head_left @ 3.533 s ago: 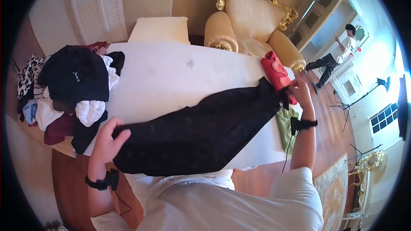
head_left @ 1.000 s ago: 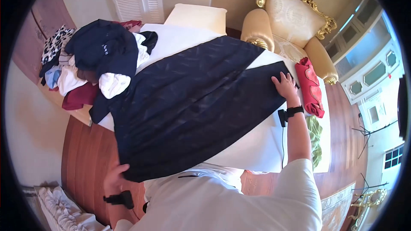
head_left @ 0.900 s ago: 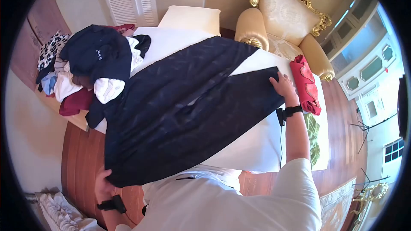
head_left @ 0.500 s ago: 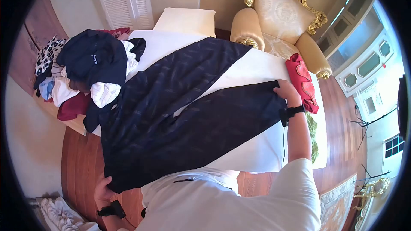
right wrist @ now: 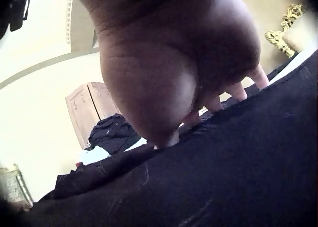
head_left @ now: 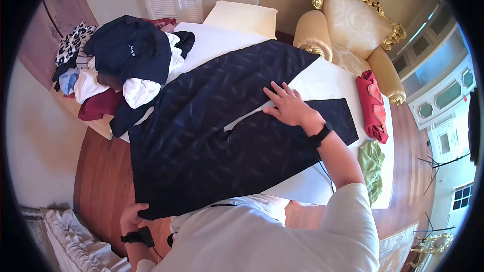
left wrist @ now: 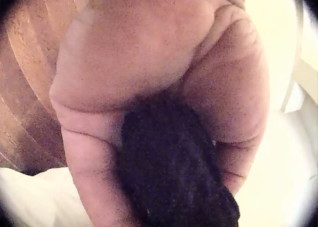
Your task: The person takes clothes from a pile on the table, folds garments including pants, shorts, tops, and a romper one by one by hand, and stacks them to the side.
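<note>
Dark navy trousers lie spread across the white table, their two legs pointing to the upper right with a narrow white gap between them. At the near left corner of the trousers my left hand grips the cloth; in the left wrist view the dark fabric runs between thumb and fingers. My right hand rests with spread fingers on the trousers beside the gap between the legs. The right wrist view shows those fingertips down on the dark cloth, palm raised above it.
A heap of clothes, with a navy garment on top, covers the left end of the table. A rolled red garment and a folded green one lie along the right edge. Behind stands a gilded armchair beside a cream stool.
Earlier the trousers hung bunched between both hands; now they lie spread out. My right hand has left the near leg's hem and moved left to the gap. My left hand stays at the near corner.
</note>
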The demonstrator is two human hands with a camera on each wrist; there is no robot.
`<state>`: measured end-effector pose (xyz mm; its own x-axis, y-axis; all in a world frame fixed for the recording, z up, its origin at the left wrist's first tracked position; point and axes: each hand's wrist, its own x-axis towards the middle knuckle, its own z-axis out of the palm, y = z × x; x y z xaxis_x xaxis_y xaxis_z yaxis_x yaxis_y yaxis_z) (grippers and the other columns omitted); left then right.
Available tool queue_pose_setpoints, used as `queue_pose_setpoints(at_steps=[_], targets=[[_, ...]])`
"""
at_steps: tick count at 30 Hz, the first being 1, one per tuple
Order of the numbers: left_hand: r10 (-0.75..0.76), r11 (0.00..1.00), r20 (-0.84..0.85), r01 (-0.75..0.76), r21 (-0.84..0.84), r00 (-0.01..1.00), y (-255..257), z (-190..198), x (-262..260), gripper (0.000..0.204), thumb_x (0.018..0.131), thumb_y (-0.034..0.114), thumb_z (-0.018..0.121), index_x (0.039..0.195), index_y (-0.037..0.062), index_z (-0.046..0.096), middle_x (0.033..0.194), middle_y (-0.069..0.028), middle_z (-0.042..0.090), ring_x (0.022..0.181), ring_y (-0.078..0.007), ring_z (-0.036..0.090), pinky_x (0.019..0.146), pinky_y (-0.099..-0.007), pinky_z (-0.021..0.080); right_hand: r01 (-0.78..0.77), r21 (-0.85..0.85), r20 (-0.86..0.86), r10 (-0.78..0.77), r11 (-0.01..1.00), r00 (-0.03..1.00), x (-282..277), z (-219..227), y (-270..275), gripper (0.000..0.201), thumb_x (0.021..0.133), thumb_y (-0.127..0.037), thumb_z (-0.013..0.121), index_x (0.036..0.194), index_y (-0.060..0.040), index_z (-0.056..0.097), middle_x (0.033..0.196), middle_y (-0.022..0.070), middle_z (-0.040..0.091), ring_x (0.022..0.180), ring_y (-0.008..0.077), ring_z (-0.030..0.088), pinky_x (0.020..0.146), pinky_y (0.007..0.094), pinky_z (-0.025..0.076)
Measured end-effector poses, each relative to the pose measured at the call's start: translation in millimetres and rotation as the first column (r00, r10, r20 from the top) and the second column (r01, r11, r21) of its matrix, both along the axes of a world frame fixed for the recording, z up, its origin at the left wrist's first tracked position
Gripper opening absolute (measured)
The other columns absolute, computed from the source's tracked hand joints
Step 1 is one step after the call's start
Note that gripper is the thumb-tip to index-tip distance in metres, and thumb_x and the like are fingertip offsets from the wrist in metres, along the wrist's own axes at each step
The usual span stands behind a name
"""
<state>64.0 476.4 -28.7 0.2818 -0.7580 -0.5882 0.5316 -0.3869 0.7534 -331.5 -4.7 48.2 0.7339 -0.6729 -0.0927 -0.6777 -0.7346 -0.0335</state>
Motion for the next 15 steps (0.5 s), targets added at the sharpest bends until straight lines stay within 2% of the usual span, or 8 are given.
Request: queue_pose_setpoints(at_steps=[2,4,6,8,10,12,14,15], targets=[[0.044,0.998,-0.014,-0.045,-0.043,0.999,6,0,-6,0.068,0.074,0.008,0.074,0.139,-0.0037,0.055,0.127,-0.0127,0.068,0.115,-0.0297,0.067,0.1,-0.0419,0.055,-0.016,0.046,-0.037,0.018,0.999,0.999,-6,7,9,0.074,0.102,-0.063,0.044,0.162,-0.0214,0.031,0.169,0.0147,0.025,0.153,0.045,0.025,0.119,0.0623,0.028],[0.064,0.994,-0.031,-0.066,-0.086,0.997,3,3,-8,0.069,0.074,0.008,0.075,0.139,-0.0037,0.055,0.127,-0.0128,0.068,0.115,-0.03,0.068,0.1,-0.0425,0.055,0.001,0.035,0.005,-0.001,0.999,1.0,-23,10,8,0.074,0.101,-0.059,0.05,0.16,-0.018,0.035,0.165,0.018,0.031,0.151,0.0438,0.03,0.12,0.0581,0.03],[0.064,0.994,-0.067,-0.07,-0.087,0.996,2,7,-12,0.068,0.076,0.008,0.074,0.14,-0.0034,0.054,0.126,-0.0141,0.069,0.112,-0.032,0.069,0.101,-0.0432,0.055,0.062,-0.038,0.242,-0.051,0.997,0.969,-60,10,-10,0.071,0.098,-0.052,0.06,0.153,-0.0109,0.044,0.155,0.0236,0.044,0.143,0.0433,0.042,0.117,0.0509,0.038],[0.056,0.996,-0.155,-0.066,-0.059,0.986,-13,34,-31,0.066,0.078,0.007,0.073,0.14,-0.0031,0.054,0.126,-0.0144,0.069,0.111,-0.0325,0.069,0.1,-0.0429,0.056,0.367,0.099,0.289,-0.379,0.925,0.879,-102,23,-16,0.062,0.091,-0.043,0.07,0.139,-0.0041,0.057,0.136,0.0274,0.059,0.129,0.0434,0.055,0.108,0.0469,0.046],[0.08,0.996,-0.227,-0.088,-0.027,0.971,-19,37,-29,0.064,0.08,0.007,0.072,0.141,-0.0027,0.054,0.126,-0.0148,0.069,0.11,-0.0329,0.07,0.098,-0.0426,0.057,0.47,-0.075,0.096,-0.463,0.879,0.881,-159,22,-27,0.056,0.087,-0.04,0.074,0.126,-0.0012,0.064,0.122,0.0268,0.066,0.117,0.0449,0.06,0.099,0.0496,0.05],[-0.072,0.988,-0.199,0.097,0.118,0.977,-6,18,-7,0.063,0.081,0.003,0.074,0.142,0.0023,0.055,0.129,-0.0127,0.067,0.117,-0.0307,0.068,0.102,-0.0432,0.054,0.465,-0.009,0.163,-0.458,0.885,0.874,-201,24,-15,0.053,0.084,-0.035,0.077,0.121,0.0017,0.065,0.112,0.0266,0.068,0.109,0.0451,0.063,0.095,0.0517,0.05],[0.037,0.999,-0.142,-0.037,0.006,0.989,-37,78,-42,0.061,0.083,0.003,0.073,0.141,0.0028,0.055,0.129,-0.0111,0.068,0.112,-0.0285,0.069,0.099,-0.0387,0.055,0.559,0.057,0.078,-0.562,0.827,0.823,-219,24,-2,0.056,0.083,-0.034,0.079,0.123,0.003,0.064,0.116,0.0271,0.067,0.112,0.0448,0.062,0.097,0.0506,0.05],[0.086,0.996,-0.123,-0.084,0.022,0.989,-34,70,-29,0.061,0.083,0.003,0.073,0.141,0.0028,0.055,0.129,-0.0111,0.068,0.112,-0.0285,0.069,0.099,-0.0387,0.055,0.598,0.033,0.075,-0.599,0.8,0.797,-232,17,1,0.058,0.085,-0.035,0.078,0.126,0.0027,0.063,0.119,0.027,0.066,0.114,0.0458,0.061,0.099,0.0512,0.05]])
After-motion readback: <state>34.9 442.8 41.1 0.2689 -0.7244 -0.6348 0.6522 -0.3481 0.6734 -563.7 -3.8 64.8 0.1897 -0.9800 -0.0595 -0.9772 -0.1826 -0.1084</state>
